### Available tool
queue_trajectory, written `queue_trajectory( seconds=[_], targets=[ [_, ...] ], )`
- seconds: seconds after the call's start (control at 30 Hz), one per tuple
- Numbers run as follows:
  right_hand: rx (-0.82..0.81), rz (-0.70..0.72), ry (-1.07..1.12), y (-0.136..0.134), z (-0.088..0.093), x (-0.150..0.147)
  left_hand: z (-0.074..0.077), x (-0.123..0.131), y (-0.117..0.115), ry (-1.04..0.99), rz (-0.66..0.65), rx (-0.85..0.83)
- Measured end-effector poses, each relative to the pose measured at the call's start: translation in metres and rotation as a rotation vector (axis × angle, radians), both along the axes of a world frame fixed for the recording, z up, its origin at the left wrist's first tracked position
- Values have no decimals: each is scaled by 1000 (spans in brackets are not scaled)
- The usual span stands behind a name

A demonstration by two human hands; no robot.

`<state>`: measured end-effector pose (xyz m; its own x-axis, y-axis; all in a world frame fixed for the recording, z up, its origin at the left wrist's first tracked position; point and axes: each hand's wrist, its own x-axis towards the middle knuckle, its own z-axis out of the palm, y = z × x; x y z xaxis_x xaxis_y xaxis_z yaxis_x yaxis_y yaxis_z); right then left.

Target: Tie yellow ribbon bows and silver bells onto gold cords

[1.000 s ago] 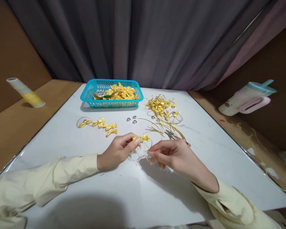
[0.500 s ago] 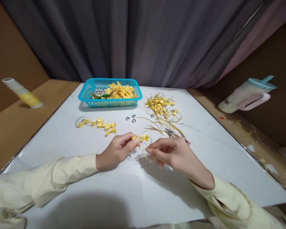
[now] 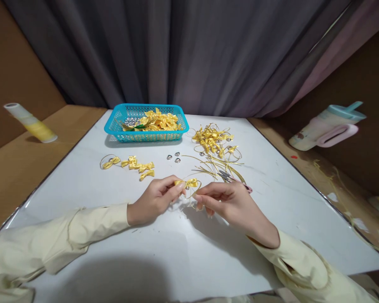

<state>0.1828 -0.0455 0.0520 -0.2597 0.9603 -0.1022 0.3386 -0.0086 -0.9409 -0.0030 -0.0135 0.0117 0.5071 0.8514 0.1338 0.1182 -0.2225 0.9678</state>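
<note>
My left hand [image 3: 154, 200] pinches a small yellow ribbon bow [image 3: 188, 183] just above the white table [image 3: 177, 252]. A thin gold wire loop [image 3: 196, 192] hangs from the bow. My right hand [image 3: 227, 202] is closed with its fingertips pinched on that wire, right beside the bow. Both hands sit close together near the table's middle. Behind my right hand lie loose gold wires [image 3: 214, 166] and small scissors [image 3: 227, 176].
A blue basket [image 3: 116, 122] of yellow bows stands at the back. Several bows [image 3: 135, 164] lie in a row on the left, silver heart charms [image 3: 173, 157] in the middle, a pile of wired bows [image 3: 211, 139] to the right. A roll [image 3: 31, 123] and a pink bottle [image 3: 328, 128] rest off the table.
My right hand has drawn a little to the left, closer to the bow. The left hand keeps its hold and has hardly moved.
</note>
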Motion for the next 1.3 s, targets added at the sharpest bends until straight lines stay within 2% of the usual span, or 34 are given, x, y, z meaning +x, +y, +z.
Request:
queue_trajectory(
  seconds=[0.5, 0.73, 1.0, 1.3],
  targets=[
    [342, 37, -226, 0, -4, 3, 3, 0, 1, -30, 20, -118],
    [419, 49, -273, -1, -5, 5, 6, 1, 1, -49, 1, -155],
    [435, 60, -322, -1, -2, 6, 7, 0, 1, -45, -26, -178],
    [579, 191, -324, 3, 2, 12, 9, 0, 1, -69, -120, -239]
  ],
)
